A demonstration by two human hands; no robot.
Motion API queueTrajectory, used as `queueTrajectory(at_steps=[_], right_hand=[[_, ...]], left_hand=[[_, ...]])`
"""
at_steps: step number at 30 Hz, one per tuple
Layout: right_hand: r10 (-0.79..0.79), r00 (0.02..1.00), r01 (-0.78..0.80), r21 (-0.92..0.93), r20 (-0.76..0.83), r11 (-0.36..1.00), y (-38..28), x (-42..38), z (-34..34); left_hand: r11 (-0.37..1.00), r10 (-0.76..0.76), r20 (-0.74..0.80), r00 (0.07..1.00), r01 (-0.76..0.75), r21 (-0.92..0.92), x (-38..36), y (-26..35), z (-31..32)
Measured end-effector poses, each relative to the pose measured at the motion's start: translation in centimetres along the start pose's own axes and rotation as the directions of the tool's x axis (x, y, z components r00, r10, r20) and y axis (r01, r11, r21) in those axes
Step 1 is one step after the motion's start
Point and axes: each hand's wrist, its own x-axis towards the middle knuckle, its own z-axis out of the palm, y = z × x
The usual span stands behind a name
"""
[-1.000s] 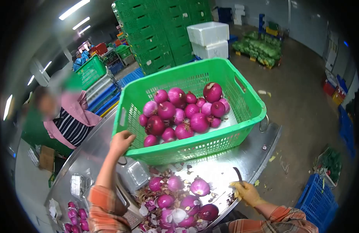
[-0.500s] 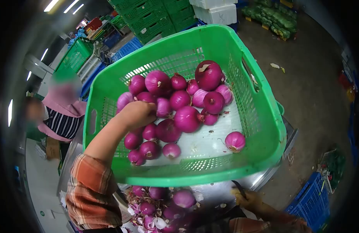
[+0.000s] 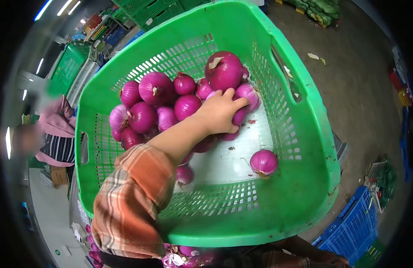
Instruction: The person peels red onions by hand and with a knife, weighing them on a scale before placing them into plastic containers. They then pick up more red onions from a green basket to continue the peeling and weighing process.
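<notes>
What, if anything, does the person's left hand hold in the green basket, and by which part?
The left hand lies over a red onion in the green basket, its fingers curled across the onion's top. Whether it is truly gripped or only touched cannot be told.

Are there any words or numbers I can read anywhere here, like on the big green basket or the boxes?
None can be read. The green basket shows no print on its walls or rim. The left hand rests on the red onions, which bear no stickers. The blue crate and the stacked green crates behind are too far and blurred to show any label.
</notes>
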Motion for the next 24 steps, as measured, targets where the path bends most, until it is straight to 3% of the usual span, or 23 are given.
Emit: queueTrajectory(at_steps=[3,7,10,13,15,16,18,20,22,23,24], right_hand=[[0.039,0.999,-0.039,0.042,0.004,0.998,-0.1,0.1,-0.2],[0.066,0.998,-0.066,0.073,-0.002,0.995,-0.2,0.4,-0.1],[0.058,0.998,-0.058,0.072,-0.009,0.996,0.0,0.3,-0.1],[0.052,0.999,-0.051,0.078,-0.014,0.996,0.5,-0.4,0.0],[0.058,0.998,-0.057,0.106,-0.002,0.993,0.4,-0.6,-0.2],[0.062,0.998,-0.061,0.116,-0.003,0.991,0.4,-0.7,-0.5],[0.061,0.998,-0.059,0.123,-0.007,0.991,0.3,-0.4,-0.5],[0.05,0.999,-0.048,0.127,-0.016,0.991,0.2,-0.3,-0.5],[0.055,0.998,-0.051,0.154,-0.025,0.987,-0.3,-0.3,-0.5],[0.146,0.988,-0.155,0.324,0.051,0.933,-1.0,-0.2,-0.7],[0.139,0.989,-0.147,0.206,0.054,0.968,-0.9,-0.6,-1.0]], left_hand=[[0.992,0.103,-0.139,0.985,-0.112,-0.059,-3.2,0.7,-1.1],[0.984,0.178,0.314,0.933,-0.159,-0.085,-7.8,5.4,0.7],[0.981,0.191,0.43,0.883,-0.19,-0.047,-8.7,6.4,3.4],[0.993,0.116,0.471,0.874,-0.088,-0.081,-8.6,5.5,4.1],[0.958,0.167,0.416,0.894,-0.047,-0.282,-8.0,3.2,-0.1],[0.956,0.07,0.228,0.971,0.001,-0.295,-8.8,2.3,-2.2],[0.952,-0.15,0.024,0.988,0.151,-0.265,-10.4,0.7,-5.8],[0.978,-0.195,0.013,0.981,0.195,-0.072,-13.2,-0.8,-6.7],[0.969,-0.242,0.136,0.961,0.246,-0.011,-15.9,-1.5,-5.6],[0.981,-0.186,0.183,0.965,0.192,-0.017,-17.0,-2.1,-4.4],[0.996,-0.081,0.212,0.974,0.069,0.064,-17.7,-1.7,-3.8]])
